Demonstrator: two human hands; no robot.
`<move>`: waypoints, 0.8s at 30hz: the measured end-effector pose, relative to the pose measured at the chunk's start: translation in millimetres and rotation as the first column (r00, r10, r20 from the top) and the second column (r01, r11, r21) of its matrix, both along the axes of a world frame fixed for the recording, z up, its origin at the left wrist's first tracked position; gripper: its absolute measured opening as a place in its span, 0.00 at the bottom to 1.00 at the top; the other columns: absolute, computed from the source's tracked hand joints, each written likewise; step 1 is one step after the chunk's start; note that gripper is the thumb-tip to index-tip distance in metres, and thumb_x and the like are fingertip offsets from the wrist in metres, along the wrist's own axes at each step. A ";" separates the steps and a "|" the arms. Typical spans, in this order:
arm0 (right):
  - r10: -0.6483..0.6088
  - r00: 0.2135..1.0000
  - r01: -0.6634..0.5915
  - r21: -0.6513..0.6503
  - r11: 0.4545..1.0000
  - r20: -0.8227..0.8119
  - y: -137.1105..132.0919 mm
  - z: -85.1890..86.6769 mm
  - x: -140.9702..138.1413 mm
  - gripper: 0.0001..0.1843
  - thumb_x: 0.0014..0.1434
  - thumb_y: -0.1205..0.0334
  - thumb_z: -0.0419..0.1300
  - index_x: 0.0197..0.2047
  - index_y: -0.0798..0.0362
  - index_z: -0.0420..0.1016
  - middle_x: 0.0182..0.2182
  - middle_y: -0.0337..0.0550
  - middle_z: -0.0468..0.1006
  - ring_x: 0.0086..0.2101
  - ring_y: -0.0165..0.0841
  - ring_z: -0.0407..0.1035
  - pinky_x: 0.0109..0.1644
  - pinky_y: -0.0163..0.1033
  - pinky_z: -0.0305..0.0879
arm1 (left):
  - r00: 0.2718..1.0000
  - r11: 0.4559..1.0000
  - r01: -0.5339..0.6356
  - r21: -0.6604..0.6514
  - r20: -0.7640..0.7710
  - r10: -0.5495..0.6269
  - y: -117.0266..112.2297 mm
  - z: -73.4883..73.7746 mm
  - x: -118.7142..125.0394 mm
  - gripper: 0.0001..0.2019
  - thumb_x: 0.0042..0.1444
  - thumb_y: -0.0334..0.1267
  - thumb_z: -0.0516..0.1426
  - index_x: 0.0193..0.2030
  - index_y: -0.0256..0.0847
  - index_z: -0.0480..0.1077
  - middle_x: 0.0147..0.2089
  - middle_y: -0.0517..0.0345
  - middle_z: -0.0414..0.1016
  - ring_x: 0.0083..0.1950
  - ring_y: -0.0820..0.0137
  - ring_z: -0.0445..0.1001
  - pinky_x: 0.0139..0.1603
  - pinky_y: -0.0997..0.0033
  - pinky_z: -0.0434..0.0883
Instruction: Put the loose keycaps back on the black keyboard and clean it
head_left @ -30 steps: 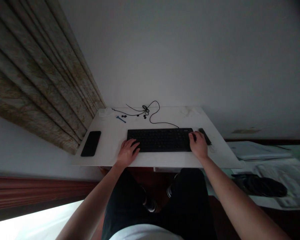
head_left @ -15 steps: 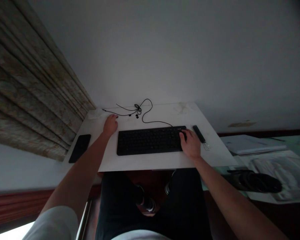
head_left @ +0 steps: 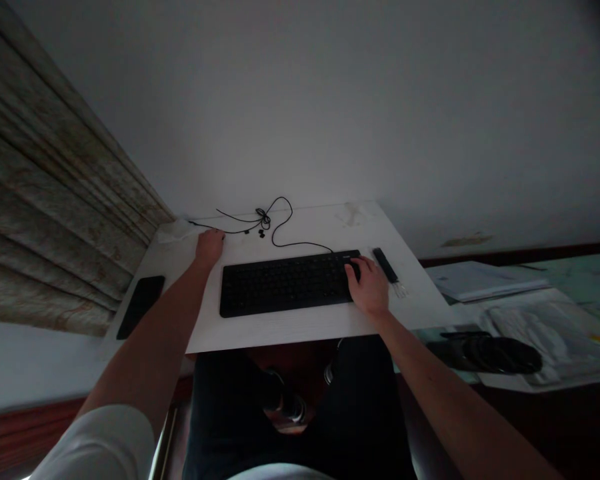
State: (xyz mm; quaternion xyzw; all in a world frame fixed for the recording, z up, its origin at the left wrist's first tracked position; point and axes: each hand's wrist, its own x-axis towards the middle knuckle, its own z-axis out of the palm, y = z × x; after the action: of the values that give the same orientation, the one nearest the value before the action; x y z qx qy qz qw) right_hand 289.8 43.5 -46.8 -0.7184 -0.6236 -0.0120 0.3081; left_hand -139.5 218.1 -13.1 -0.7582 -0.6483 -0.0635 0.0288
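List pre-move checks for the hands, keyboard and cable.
1. Left hand on the white desk, by the thin black cable, holding anything: cannot tell.
2. Right hand on the right end of the black keyboard: ok.
3. Cable free of tangles: not ok, knotted above the keyboard.
4. Black phone lying flat near the desk's left edge: ok.
5. Slim black stick with thin prongs apart from the right hand: ok.

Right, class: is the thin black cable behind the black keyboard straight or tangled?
Tangled: the thin black cable gathers into a small knot behind the black keyboard.
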 end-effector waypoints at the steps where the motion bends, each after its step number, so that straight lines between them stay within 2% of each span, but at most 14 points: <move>1: 0.000 1.000 0.000 0.002 1.000 0.000 0.0 -0.1 0.0 0.29 0.70 0.44 0.44 0.54 0.55 0.75 0.55 0.58 0.76 0.54 0.50 0.69 0.58 0.55 0.64 | 1.000 1.000 0.006 -0.001 0.003 -0.006 -1.1 -0.8 0.6 0.17 0.60 0.27 0.49 0.49 0.35 0.77 0.51 0.38 0.77 0.55 0.53 0.74 0.59 0.51 0.68; 6: 0.006 1.000 -0.006 0.015 1.000 -0.003 0.2 -1.2 0.6 0.29 0.70 0.43 0.44 0.54 0.55 0.76 0.55 0.59 0.76 0.53 0.50 0.70 0.57 0.55 0.64 | 0.997 0.998 0.066 -0.010 0.041 -0.066 -8.4 -3.5 4.9 0.21 0.58 0.23 0.49 0.53 0.37 0.75 0.55 0.41 0.76 0.58 0.56 0.72 0.61 0.54 0.68; 11: 0.006 1.000 -0.006 0.017 1.000 0.000 0.0 -1.1 0.2 0.29 0.70 0.43 0.44 0.54 0.55 0.76 0.54 0.59 0.76 0.53 0.50 0.70 0.57 0.55 0.64 | 0.989 0.994 0.109 -0.012 0.102 -0.107 -13.1 -2.5 4.8 0.20 0.56 0.22 0.49 0.50 0.38 0.76 0.54 0.44 0.76 0.58 0.59 0.72 0.62 0.57 0.69; 17: 0.000 1.000 0.000 0.020 1.000 0.007 -0.1 -1.0 -0.4 0.28 0.70 0.44 0.45 0.54 0.55 0.76 0.54 0.58 0.76 0.52 0.50 0.70 0.57 0.55 0.64 | 0.963 0.998 0.001 0.067 0.268 -0.020 -15.8 -1.5 -2.6 0.18 0.55 0.26 0.52 0.50 0.37 0.75 0.58 0.43 0.71 0.58 0.59 0.72 0.64 0.58 0.68; 20: -0.002 1.000 0.002 0.012 1.000 0.007 0.2 -1.5 -0.2 0.28 0.70 0.45 0.45 0.54 0.54 0.76 0.54 0.58 0.76 0.52 0.50 0.70 0.57 0.55 0.64 | 0.973 0.997 -0.048 0.062 0.228 0.032 -18.8 -2.4 -8.8 0.18 0.55 0.28 0.54 0.52 0.38 0.75 0.56 0.44 0.73 0.58 0.57 0.72 0.64 0.56 0.68; 24: -0.005 1.000 0.005 0.013 1.000 0.009 0.2 -1.1 -0.3 0.28 0.70 0.44 0.45 0.54 0.55 0.76 0.54 0.57 0.77 0.52 0.49 0.70 0.57 0.55 0.64 | 0.988 0.999 -0.044 -0.007 0.150 0.044 -25.1 -4.4 -13.4 0.16 0.58 0.30 0.52 0.49 0.38 0.76 0.50 0.44 0.78 0.54 0.58 0.75 0.59 0.58 0.71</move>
State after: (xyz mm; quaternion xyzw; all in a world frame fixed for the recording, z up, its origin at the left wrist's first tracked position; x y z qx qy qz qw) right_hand 289.4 43.7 -47.9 -0.7178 -0.6231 -0.0202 0.3100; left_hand -153.0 192.9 -17.5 -0.7368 -0.6654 -0.1184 -0.0201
